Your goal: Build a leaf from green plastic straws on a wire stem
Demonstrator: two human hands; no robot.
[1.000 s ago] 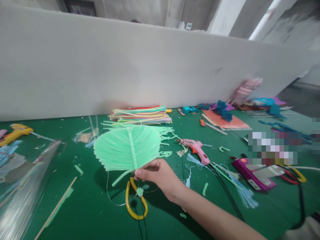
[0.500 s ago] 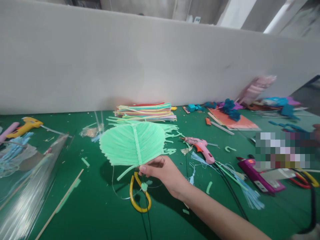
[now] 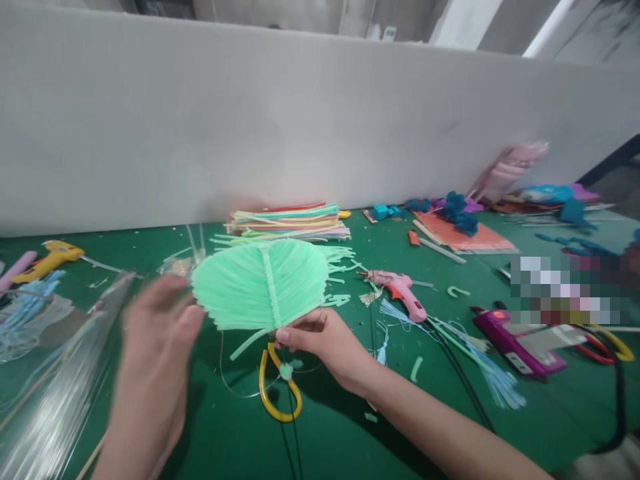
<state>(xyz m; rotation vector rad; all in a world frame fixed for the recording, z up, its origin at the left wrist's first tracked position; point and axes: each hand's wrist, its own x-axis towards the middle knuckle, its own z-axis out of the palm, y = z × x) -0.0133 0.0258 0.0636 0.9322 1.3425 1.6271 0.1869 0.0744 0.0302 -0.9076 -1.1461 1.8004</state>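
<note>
Head view: my right hand (image 3: 334, 352) is closed in a pinch on the green leaf (image 3: 300, 277), thumb in front, at the foot of its pale midrib. Taking the leaf as the dial's centre, with twelve pointing away from me, that hand sits at four o'clock. My left hand (image 3: 153, 367), blurred, is open at eight, thumb and fingers apart beside the leaf's edge; I can't tell whether it touches. A loose green stem (image 3: 249, 345) sticks out from the base towards seven. Just off six, yellow handles (image 3: 263, 393) lie below, with a small green disc (image 3: 285, 371) over them. Close behind the leaf, a bundle of coloured stems (image 3: 290, 227) lies at about one. Further out on the green table (image 3: 225, 443) I have a pink glue gun (image 3: 400, 287) at three, a purple tool (image 3: 515, 343) beyond it towards four, and a yellow glue gun (image 3: 49, 262) at nine.
</note>
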